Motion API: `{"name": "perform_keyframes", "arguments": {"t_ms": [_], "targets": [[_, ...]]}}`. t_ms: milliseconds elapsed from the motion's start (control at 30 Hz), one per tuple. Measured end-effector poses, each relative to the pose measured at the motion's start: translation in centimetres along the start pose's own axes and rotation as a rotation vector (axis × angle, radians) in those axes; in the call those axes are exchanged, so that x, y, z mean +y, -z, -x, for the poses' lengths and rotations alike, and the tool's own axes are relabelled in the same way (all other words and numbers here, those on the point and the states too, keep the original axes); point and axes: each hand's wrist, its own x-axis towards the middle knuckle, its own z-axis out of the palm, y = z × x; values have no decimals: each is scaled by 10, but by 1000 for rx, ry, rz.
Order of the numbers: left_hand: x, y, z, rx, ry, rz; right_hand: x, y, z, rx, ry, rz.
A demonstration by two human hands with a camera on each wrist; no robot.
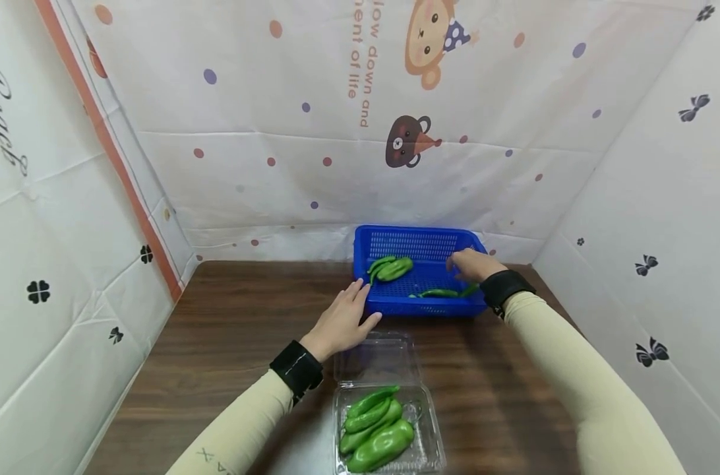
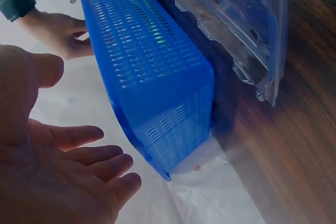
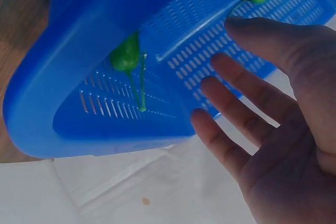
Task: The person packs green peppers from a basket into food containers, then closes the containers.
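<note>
Basket (image 1: pixel 419 247) | hands (image 1: pixel 343 323) both wide, empty | head alone shows clamshell peppers (image 1: pixel 374 429)

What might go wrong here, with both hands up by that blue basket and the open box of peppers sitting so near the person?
The left hand rests against the blue basket near its front left corner, so a shove may slide it on the table. The clear clamshell box lies open just under the left forearm; a sleeve might catch its lid and tip the peppers in the box. The right hand hovers open over the basket's right side and may knock the loose peppers in the basket.
</note>
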Motion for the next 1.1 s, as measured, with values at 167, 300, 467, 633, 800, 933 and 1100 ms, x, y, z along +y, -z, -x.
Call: {"name": "perform_keyframes", "arguments": {"t_ms": [167, 300, 467, 633, 800, 933, 1100], "targets": [[-2, -2, 2, -19, -4, 8, 6, -7, -4, -35, -20, 13], [-2, -3, 2, -28, -9, 2, 15, -11, -1, -38, -52, 4], [-2, -4, 1, -42, -19, -4, 22, -13, 1, -43, -79, -5], [-3, -4, -1, -47, -18, -9, 20, -14, 1, -44, -94, 20], [-5, -5, -1, -55, -12, -22, 17, -18, -4, -63, -89, 69], [-7, -7, 1, -54, -13, -31, 19, -26, -8, -29, -42, 157], [-8, -7, 3, -48, -17, -29, 17, -36, -13, 30, 4, 254]]}}
